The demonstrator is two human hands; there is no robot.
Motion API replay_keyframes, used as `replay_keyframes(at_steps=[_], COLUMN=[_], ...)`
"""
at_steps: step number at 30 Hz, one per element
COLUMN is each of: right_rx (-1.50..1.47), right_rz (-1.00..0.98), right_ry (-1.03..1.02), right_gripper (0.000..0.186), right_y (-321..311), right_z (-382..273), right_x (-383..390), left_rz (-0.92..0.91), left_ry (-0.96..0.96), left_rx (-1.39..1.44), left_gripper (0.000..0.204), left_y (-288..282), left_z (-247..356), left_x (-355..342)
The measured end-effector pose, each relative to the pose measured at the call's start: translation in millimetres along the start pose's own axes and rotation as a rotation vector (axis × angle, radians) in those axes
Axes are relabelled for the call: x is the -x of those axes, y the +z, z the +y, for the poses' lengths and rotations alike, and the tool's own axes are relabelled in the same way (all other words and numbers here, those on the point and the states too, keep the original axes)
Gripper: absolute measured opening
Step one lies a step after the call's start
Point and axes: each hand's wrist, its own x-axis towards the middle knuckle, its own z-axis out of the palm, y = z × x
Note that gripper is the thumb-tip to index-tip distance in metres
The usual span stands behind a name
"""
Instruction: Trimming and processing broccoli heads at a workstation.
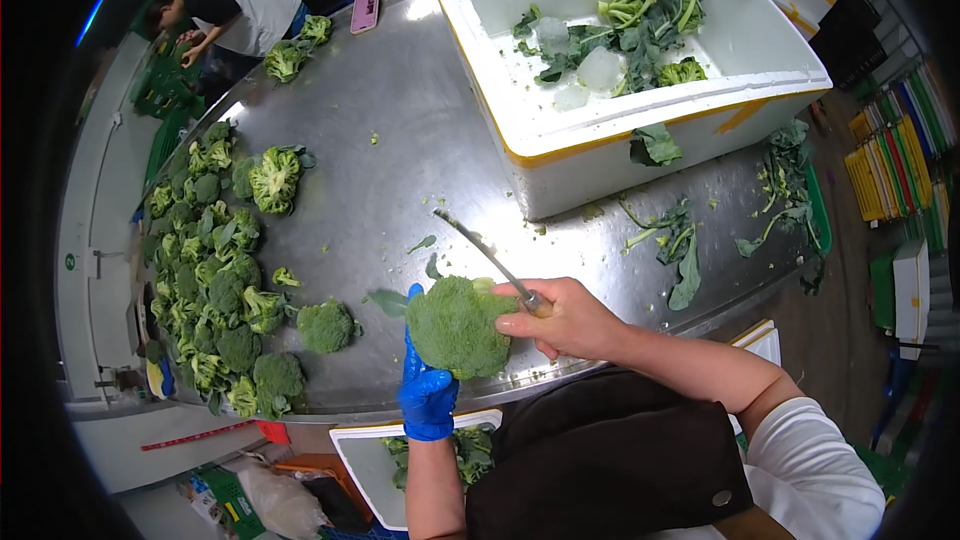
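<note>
My left hand [428,402], in a blue glove, is closed around the left side of a large green broccoli head [458,330], held above the near edge of the metal table. Bare and ungloved, my right hand [565,320] grips the handle of a knife [482,252]. Its blade points up and to the left, and the right fingertips touch the broccoli's right side. A loose leaf [386,302] shows just left of the held head. Part of the left fingers is hidden behind the broccoli.
Piled broccoli heads [205,280] cover the table's left side. A white foam box [560,140] with leaves and ice stands at the far right. Trimmed leaves [680,250] lie before it. Below the near edge is another foam box [345,445]. A person [240,10] bends at far left.
</note>
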Motion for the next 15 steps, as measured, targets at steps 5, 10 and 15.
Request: replay_keyframes(at_steps=[5, 10, 15], right_rx=[0.183, 0.320, 0.514], right_rz=[0.050, 0.062, 0.109], right_ry=[-0.014, -0.079, -0.200], right_gripper=[0.043, 0.045, 0.041], right_y=[5.0, 7.5, 8.9], right_z=[-3.8, 6.0, -2.8], right_x=[6.1, 7.5, 11.5], left_rz=[0.021, 0.141, 0.179], left_ry=[-0.161, -0.064, -0.023], left_rx=[0.072, -0.108, -0.193], left_gripper=[0.079, 0.085, 0.080], left_y=[-17.6, -4.8, 7.4], left_z=[-5.4, -18.8, -24.7], left_x=[11.6, 9.3, 8.6])
